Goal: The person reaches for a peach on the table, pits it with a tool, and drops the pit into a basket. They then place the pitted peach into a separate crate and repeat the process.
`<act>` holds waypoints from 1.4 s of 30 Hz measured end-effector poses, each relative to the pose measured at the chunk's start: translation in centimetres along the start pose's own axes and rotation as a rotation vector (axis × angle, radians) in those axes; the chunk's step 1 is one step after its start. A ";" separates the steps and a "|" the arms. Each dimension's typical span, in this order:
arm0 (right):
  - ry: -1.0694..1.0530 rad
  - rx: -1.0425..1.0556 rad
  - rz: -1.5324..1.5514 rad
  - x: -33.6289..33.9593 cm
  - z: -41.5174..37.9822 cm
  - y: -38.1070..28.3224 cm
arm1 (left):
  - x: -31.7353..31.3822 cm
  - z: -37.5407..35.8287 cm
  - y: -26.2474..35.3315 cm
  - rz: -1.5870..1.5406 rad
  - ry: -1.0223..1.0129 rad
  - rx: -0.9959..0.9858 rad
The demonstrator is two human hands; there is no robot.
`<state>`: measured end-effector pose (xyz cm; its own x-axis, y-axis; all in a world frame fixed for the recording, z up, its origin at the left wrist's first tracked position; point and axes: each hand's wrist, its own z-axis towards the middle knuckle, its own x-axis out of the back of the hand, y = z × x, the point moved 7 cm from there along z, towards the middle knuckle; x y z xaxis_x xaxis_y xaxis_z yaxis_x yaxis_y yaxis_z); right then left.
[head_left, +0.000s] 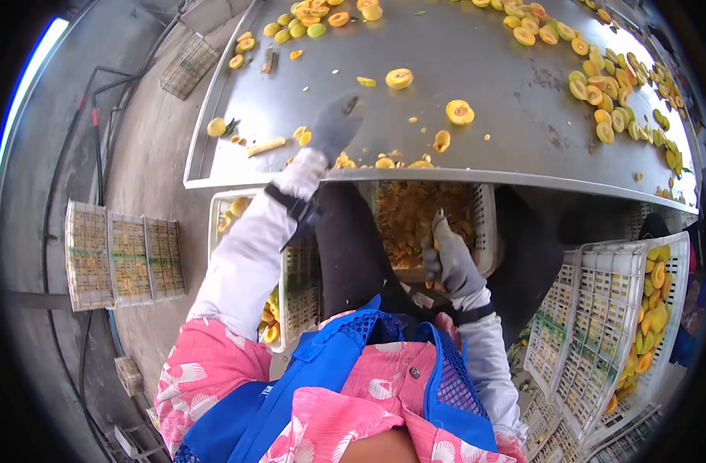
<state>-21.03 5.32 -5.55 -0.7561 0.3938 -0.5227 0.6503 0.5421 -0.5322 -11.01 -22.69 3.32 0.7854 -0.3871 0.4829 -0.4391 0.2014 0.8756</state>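
My left hand (337,127), in a grey glove, is over the metal table (384,131) near its front edge; motion blur hides its fingers. Close by lie small orange fruit pieces (303,136) and a pale stick-like piece (266,147). Fingers of my grey-gloved right hand (454,262) are closed round a small narrow object with a pale tip, too unclear to name. That hand is over the right side of a crate (485,228) of brownish-orange scraps below the table edge. Halved yellow fruits (460,113) lie on the tabletop.
A white crate (297,309) with fruit stands left of my legs. Stacked crates (592,309) holding fruit halves are at the right, and more crates (129,258) stand on the left floor. Piles of halved fruit (611,92) lie across the table's far and right parts.
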 end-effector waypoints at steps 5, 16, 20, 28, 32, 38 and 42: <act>0.096 -0.055 -0.006 1.6 -0.1 -0.5 | -5.8 15.4 -3.0 0.535 0.147 0.016; 0.141 0.258 -0.178 -0.8 -0.7 -6.2 | -9.0 5.9 -2.7 0.276 -0.301 0.170; 0.154 0.299 -0.206 -1.9 -2.6 -5.3 | -9.3 -0.2 -0.8 0.620 -0.243 -0.327; 0.257 0.250 -0.119 0.8 -4.0 -1.0 | -12.1 -1.4 2.7 0.665 -0.127 -0.367; 0.232 0.240 -0.019 1.2 -2.7 -0.9 | -13.8 1.8 1.4 0.855 -0.209 -0.154; 0.195 0.350 -0.127 -0.1 -3.3 -4.8 | -12.4 -2.5 1.9 -0.638 -0.472 0.055; 0.219 0.444 -0.231 -2.2 -4.1 -6.6 | -10.4 -8.1 6.8 -0.763 -0.376 -0.348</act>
<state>-23.95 3.98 1.84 -0.8497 0.4729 -0.2331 0.3983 0.2861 -0.8715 -18.63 -9.96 4.39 0.5881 -0.7811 -0.2098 0.3439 0.0067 0.9390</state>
